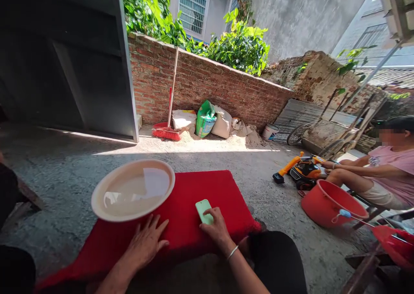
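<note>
Right hand (216, 228), head view: thumb and fingers bent over the near end of a pale-green smartphone (202, 207); whether gripping cannot be told. The smartphone lies on the red-draped counter (223, 188) at this hand's 11 o'clock, long axis 11-to-5. The left hand (144, 243), farther off, lies flat, fingers spread, the pale basin (96, 205) at its 11 o'clock.

Just below and right of the frame's centre, a pale green phone (202, 207) with rounded corners, lying flat, far end slanted leftward, near end covered by the grasping right hand (216, 226). Beneath, across the lower middle of the frame, a bright red cloth (190, 189), spread mostly smooth.
</note>
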Action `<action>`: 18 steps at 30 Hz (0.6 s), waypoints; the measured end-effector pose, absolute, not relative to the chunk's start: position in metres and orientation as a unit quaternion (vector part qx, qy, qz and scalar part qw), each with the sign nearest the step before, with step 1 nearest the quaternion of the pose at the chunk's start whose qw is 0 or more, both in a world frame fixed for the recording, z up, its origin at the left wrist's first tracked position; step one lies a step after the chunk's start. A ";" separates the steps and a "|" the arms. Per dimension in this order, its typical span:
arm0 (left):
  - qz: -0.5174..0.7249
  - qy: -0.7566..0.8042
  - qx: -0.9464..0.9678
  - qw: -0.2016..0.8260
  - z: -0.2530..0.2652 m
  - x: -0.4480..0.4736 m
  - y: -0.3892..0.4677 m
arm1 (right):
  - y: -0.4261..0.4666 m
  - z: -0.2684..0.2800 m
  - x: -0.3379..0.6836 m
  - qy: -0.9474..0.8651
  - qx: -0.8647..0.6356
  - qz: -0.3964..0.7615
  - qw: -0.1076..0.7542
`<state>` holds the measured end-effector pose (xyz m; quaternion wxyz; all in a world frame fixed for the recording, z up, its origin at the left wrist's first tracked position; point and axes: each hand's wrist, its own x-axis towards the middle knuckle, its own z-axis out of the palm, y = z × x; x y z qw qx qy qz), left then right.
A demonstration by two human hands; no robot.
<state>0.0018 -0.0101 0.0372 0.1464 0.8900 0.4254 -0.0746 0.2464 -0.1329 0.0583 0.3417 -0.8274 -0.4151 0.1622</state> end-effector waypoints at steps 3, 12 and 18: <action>-0.087 0.438 0.881 0.159 0.046 0.003 -0.013 | -0.147 0.075 0.308 -0.280 -0.893 0.094 0.341; -0.113 0.428 0.882 0.160 0.064 0.004 -0.014 | -0.128 0.048 0.249 -0.367 -0.873 0.105 0.302; -0.120 0.432 0.877 0.173 0.074 0.006 -0.017 | -0.131 0.048 0.234 -0.530 -0.751 0.225 0.323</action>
